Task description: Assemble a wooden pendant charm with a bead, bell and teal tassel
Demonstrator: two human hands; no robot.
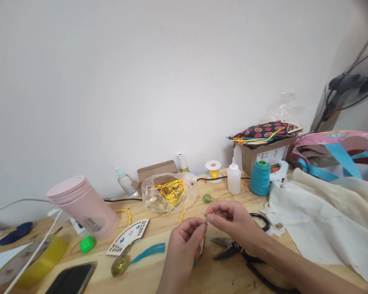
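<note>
My left hand (182, 249) and my right hand (233, 222) meet above the wooden table (178, 277), their fingertips pinching a small gold-coloured piece (206, 221). Its exact form is hidden by my fingers. Black-handled shears (228, 249) lie open-bladed just under my right hand. Beyond my fingertips sits a small green knotted cord ornament (207, 198). Left of my left hand lie a gold ornament (120, 266) with a teal tassel (149, 252) and a fan-shaped wooden cutout (128, 237). A clear plastic bag (168, 192) holds yellow cord and gold pieces.
A pink flask (84, 206), yellow tape roll (43, 261), phone (72, 279) and green cap (87, 244) stand at left. A glue bottle (234, 177), teal thread cone (260, 178) and cardboard box (263, 153) stand behind. White cloth (319, 216) covers the right side.
</note>
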